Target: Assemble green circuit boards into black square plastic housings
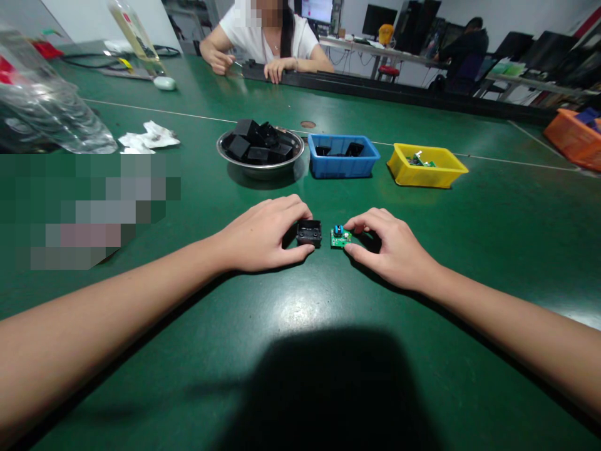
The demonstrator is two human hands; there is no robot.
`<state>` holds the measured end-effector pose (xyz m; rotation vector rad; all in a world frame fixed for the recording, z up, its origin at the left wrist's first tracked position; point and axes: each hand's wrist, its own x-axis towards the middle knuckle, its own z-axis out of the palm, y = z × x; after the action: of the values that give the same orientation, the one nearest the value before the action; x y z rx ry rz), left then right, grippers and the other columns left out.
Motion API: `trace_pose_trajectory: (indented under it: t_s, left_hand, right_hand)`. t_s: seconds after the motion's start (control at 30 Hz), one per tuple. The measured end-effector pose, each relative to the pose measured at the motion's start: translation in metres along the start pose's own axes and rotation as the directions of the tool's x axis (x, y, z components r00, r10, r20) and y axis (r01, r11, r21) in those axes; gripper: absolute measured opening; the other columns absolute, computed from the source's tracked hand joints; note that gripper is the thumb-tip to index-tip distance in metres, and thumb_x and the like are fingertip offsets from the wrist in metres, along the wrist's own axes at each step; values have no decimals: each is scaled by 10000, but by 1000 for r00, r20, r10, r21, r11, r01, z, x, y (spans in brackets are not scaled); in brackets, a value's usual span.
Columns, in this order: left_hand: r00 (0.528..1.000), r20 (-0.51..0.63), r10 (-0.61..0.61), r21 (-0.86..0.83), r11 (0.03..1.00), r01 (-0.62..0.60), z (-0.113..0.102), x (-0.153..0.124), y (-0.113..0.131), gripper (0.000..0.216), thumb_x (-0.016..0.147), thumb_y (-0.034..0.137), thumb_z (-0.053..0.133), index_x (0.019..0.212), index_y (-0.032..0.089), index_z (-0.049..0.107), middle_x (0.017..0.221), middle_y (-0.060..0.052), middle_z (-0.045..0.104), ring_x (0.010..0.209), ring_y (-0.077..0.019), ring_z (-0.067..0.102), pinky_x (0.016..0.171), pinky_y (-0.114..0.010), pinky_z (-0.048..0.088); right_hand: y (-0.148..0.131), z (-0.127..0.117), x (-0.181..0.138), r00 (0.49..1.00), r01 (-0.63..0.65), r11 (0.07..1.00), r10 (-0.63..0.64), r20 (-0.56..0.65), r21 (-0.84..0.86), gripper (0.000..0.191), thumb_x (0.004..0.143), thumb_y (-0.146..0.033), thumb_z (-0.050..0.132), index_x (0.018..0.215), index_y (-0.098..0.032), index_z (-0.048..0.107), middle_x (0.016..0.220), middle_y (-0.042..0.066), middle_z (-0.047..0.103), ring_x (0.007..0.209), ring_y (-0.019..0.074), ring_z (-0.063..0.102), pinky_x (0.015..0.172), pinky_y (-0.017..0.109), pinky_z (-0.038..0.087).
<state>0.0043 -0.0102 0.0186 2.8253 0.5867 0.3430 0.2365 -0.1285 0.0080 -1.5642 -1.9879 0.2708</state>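
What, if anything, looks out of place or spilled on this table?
The crumpled tissue by the large bottle, at left, looks stray: loose, like litter. No spill shows, nor visible damage on the black case or circuit board.

Black case [308,234], apparently open, sits beside green board [340,240].

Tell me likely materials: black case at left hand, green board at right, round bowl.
Black case: probably molded plastic, satin; thin-walled, with soft highlights.
Green board: likely circuit-board laminate with a green coating; small components sit on it, exact laminate unclear.
Bowl: looks like polished metal, maybe stainless steel; silvery, reflective rim.
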Motion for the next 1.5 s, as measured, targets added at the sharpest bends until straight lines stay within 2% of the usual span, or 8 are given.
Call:
trace_pose_trajectory:
  t_s: [0.3, 0.47, 0.73, 0.87, 1.03, 1.17, 1.3, 1.5]
  left_hand:
    - [1000, 1, 7, 0, 1000, -7, 1, 0, -1, 318, 869, 449, 598, 1028, 174, 590, 1027, -92, 647, 926, -254, 632, 795, -354, 474]
    - [1000, 8, -5, -12, 1000, 5, -2, -1, 1, 342, 869, 463, 612, 1059, 179, 597, 1058, -91, 648, 951, -256, 636, 818, -358, 477]
    - [1000, 2, -3, -75, 997, 3, -5, -2, 2, 379, 940, 531, 515, 1056, 177, 589, 1044, -86, 657, 934, -249, 625, 820, -368, 469]
    - [994, -107, -27, -212, 977, 3, -2, -4, -6, 393, 966, 526, 472, 1046, 164, 602, 972, -62, 656, 828, -205, 601, 747, -329, 457]
    - [952, -256, -167, -354, 933, 68, -1, -3, -10, 336, 962, 457, 465, 950, 156, 615, 814, -18, 629, 716, -166, 565, 679, -294, 438]
    - [900, -350, -261, -353, 926, 132, 0, -1, -9, 251, 936, 387, 524, 947, 155, 620, 802, -13, 629, 705, -156, 561, 688, -293, 461]
    - [877, -445, -179, -226, 971, 83, 2, 0, -10, 199, 923, 310, 544, 997, 150, 638, 916, -43, 652, 776, -165, 584, 750, -317, 514]
    - [818, -574, 26, 6, 1000, -28, 3, -2, -11, 219, 961, 250, 556, 1127, 154, 662, 1173, -116, 599, 1058, -220, 603, 896, -379, 546]
  right_hand:
    - [-1, -2, 0, 1000, -2, 999, 2, 2, 44, 196, 864, -266, 667, 1041, -184, 679, 913, 55, 670, 886, 225, 598, 823, 360, 449]
    - [5, -2, 4, 992, -104, 977, 116, -57, 185, 227, 903, -303, 611, 1088, -180, 655, 876, 32, 662, 775, 186, 592, 743, 329, 453]
    - [56, 5, 70, 950, -162, 986, 169, -261, 48, 565, 863, -285, 605, 1409, -159, 533, 820, 26, 670, 714, 203, 597, 763, 362, 478]
    - [72, 11, 97, 935, -189, 979, 156, -319, -75, 403, 829, -255, 631, 1224, -176, 640, 821, 52, 680, 763, 240, 615, 804, 389, 481]
    - [69, 7, 92, 918, -202, 979, 194, -346, 13, 131, 789, -215, 655, 919, -196, 662, 724, 9, 658, 670, 198, 604, 722, 329, 464]
    - [63, 4, 85, 898, -173, 982, 189, -396, 76, 131, 752, -192, 676, 883, -194, 674, 697, -7, 659, 666, 187, 610, 699, 315, 470]
    - [61, 5, 83, 867, -122, 987, 156, -474, 102, 144, 735, -177, 677, 878, -191, 682, 709, -12, 663, 639, 167, 593, 694, 318, 491]
    - [55, 11, 78, 862, 29, 999, -12, -507, 25, 132, 749, -166, 642, 870, -185, 692, 743, 3, 668, 626, 149, 575, 662, 308, 491]
